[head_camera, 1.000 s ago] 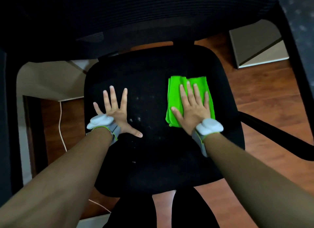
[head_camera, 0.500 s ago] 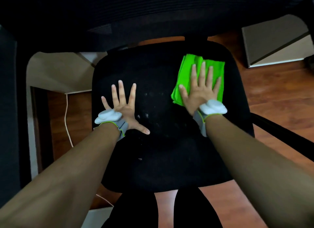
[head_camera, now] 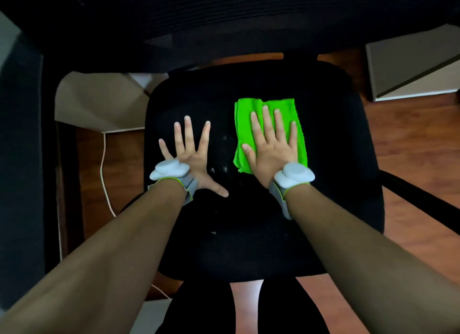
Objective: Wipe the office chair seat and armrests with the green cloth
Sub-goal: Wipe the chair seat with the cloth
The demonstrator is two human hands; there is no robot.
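1. Progress, judged from how things lie: sits partway through the seat, with no armrest work evident.
2. Presses right hand (head_camera: 273, 147) flat on top of green cloth (head_camera: 243, 129), fingers straight and slightly apart, curling round nothing.
3. Finds that cloth folded into a rough rectangle on the right rear part of seat (head_camera: 331, 159), pinned against the fabric under the palm.
4. Rests left hand (head_camera: 191, 157) flat on the left-centre of the seat, fingers splayed wide and thumb stuck out, with no cloth beneath; probably braces the chair.
5. Shows white specks (head_camera: 225, 169) between the two hands, just beside the cloth's left edge, plus a lone speck (head_camera: 213, 232) nearer the front; suggests the middle and front need passes yet.
6. Leaves, on this reading, the centre, left half and front of the seat, then both armrests.
7. Catches only one dark bar (head_camera: 410, 204) off the right side, likely an armrest, well apart from the cloth; cannot tell where the other one lies.
8. Surface: looks like matte black fabric that holds lint plainly.
9. Room: sets the chair on a reddish wooden floor (head_camera: 410, 139), with a white cable (head_camera: 103, 164) trailing at left, a pale box (head_camera: 410, 70) at upper right, and the dark backrest (head_camera: 224, 15) filling the top.
10. Carries a grey-white band (head_camera: 293, 175) on each wrist.
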